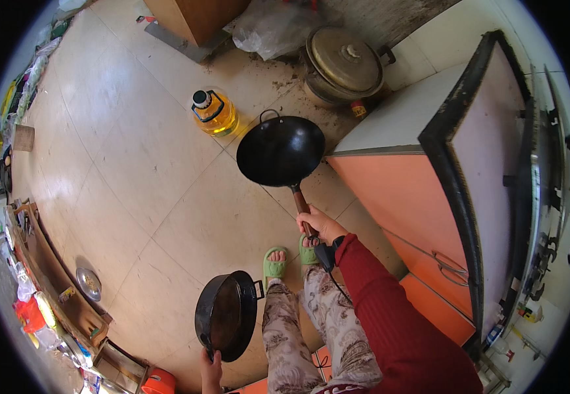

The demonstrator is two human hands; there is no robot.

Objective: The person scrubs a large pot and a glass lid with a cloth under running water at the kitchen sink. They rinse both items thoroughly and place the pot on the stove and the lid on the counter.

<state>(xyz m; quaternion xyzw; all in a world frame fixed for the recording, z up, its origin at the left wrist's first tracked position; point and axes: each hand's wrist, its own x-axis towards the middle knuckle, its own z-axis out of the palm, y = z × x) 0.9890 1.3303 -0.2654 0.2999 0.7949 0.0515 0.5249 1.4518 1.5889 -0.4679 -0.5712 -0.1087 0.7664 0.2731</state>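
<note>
My right hand point(318, 224) is closed round the wooden handle of a black wok point(281, 150), held out above the tiled floor with its hollow facing up. Down at the lower left, my left hand point(211, 367) grips one side handle of a deep, dark metal pan point(226, 315). That pan is tilted on its side, its brownish inside showing, and its other loop handle points toward my legs. The two pans are apart. A bottle of yellow oil point(215, 113) with a dark cap stands on the floor, left of the wok.
A lidded metal pot point(346, 61) stands by the wall beside a plastic bag point(270, 32). On the right is an orange-fronted counter point(403, 197) with a dark edge. A wooden shelf unit point(48, 256) and a metal lid point(88, 284) are at the left, a red container point(159, 381) below.
</note>
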